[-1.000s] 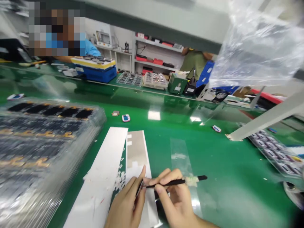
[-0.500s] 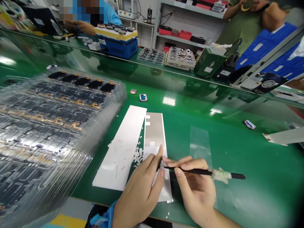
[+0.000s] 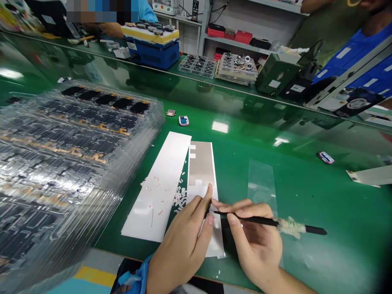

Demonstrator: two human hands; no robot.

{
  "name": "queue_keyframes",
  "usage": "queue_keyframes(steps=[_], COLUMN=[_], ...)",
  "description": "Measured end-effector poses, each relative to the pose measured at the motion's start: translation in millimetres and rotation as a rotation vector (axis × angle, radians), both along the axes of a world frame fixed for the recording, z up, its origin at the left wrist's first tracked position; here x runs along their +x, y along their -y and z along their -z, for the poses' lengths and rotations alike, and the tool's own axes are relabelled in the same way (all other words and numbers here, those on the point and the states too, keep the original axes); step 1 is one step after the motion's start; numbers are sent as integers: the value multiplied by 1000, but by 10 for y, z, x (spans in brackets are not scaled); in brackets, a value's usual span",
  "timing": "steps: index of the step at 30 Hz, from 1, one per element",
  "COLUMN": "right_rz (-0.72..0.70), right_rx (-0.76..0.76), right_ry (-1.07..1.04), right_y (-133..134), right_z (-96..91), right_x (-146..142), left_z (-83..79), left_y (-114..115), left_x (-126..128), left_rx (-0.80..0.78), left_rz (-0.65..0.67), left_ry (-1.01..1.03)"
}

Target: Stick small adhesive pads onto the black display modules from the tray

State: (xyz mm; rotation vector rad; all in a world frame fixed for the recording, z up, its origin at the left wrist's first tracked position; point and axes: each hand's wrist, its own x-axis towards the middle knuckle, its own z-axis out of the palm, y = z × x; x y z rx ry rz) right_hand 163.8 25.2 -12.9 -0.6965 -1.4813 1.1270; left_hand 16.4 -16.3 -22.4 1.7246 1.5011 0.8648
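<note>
Across the green bench, the right hand is gripping a black tool, tip pointing left, while the left hand is pinching a white strip.

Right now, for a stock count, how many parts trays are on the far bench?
2: a gridded tray and, to its right, a tray of round parts. More may be hidden.

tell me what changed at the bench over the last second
The head view swung level, and the clear plastic bag left the picture at upper right. The right hand still holds the black tool near the left hand; the white strip and silver sheet stayed put.
</note>
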Motion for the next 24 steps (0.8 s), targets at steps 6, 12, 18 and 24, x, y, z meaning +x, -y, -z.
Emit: queue_keyframes(steps=[6, 12, 18, 24], right_rz=[-15, -1, 9, 30], right_rx=[10, 20, 21, 46], right_ry=[11, 34, 20, 68], right_y=[-1, 6, 1, 7], right_z=[-1, -7, -9, -26], right_x=[7, 10, -3, 52], left_z=[-11, -42, -56, -34], left_y=[3, -20, -19, -25], left_x=[-3, -6, -5, -19], left_rx=[26, 5, -22, -55], left_rz=[-1, 2, 6, 23], left_ry=[-1, -1, -3, 42])
